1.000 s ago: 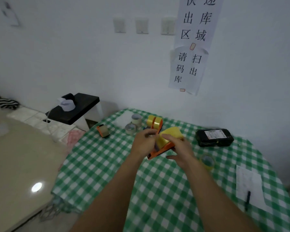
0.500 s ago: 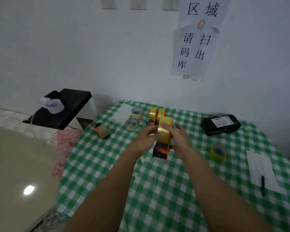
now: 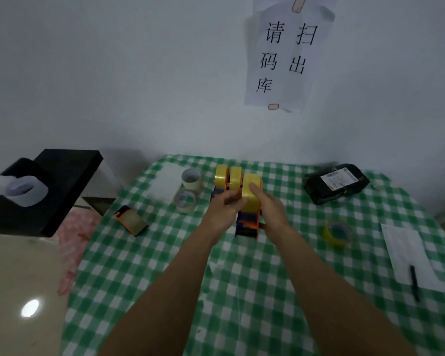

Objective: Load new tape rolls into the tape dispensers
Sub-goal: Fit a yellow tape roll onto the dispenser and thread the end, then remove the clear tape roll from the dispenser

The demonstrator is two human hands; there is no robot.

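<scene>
An orange and blue tape dispenser (image 3: 247, 224) carrying a yellow tape roll (image 3: 252, 199) stands upright on the green checked table (image 3: 242, 291). My left hand (image 3: 224, 209) grips its left side, fingers on the roll. My right hand (image 3: 270, 206) holds its right side with the thumb on top of the roll. Just behind stand two more loaded dispensers with yellow rolls (image 3: 228, 177). A spare yellow roll (image 3: 337, 233) lies to the right. An empty orange dispenser (image 3: 131, 222) lies to the left.
Two pale tape rolls (image 3: 190, 179) (image 3: 185, 201) sit left of the dispensers. A black parcel (image 3: 335, 182) is at the back right, a paper sheet (image 3: 409, 255) with a pen (image 3: 413, 281) at the right edge. A black stool (image 3: 49, 191) stands left of the table.
The held dispenser went from tilted in the air to upright on the table, beside the two loaded ones. Both hands stayed on it. The camera tipped downward.
</scene>
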